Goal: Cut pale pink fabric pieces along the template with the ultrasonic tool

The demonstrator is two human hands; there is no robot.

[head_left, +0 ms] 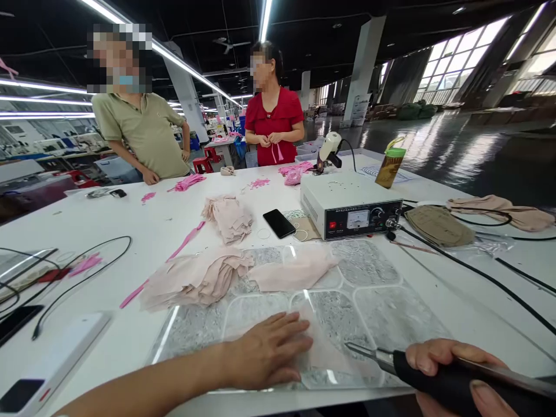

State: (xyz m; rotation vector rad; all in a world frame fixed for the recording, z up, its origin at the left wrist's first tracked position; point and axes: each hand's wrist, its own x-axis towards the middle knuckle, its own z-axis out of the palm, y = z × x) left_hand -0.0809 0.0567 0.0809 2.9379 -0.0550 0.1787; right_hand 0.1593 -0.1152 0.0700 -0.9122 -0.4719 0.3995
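A long white table fills the space in front of me, with two people at its far side: one in a green shirt leaning a hand on the top, the other in a red shirt with both hands together at the waist, fingering something pink. Along the near edge lies a shiny grey-patterned mat, and just behind it sits a pale metal box with a dial and knobs on its black front. Pale pink cloth is heaped in two piles, one over the mat's left corner, the other farther back on the table; a few flat pieces lie to the right of the nearer pile. One thin sheer piece is spread on the mat close to the worker, whose left hand rests flat on it, palm down, fingers straight. The right hand, well apart from the left, is curled round the black handle of a pointed tool. Its metal tip points at the left hand; I can't tell whether it touches the cloth. A green-lidded bottle stands beside the box, and a dark phone lies in front of it, to the left.
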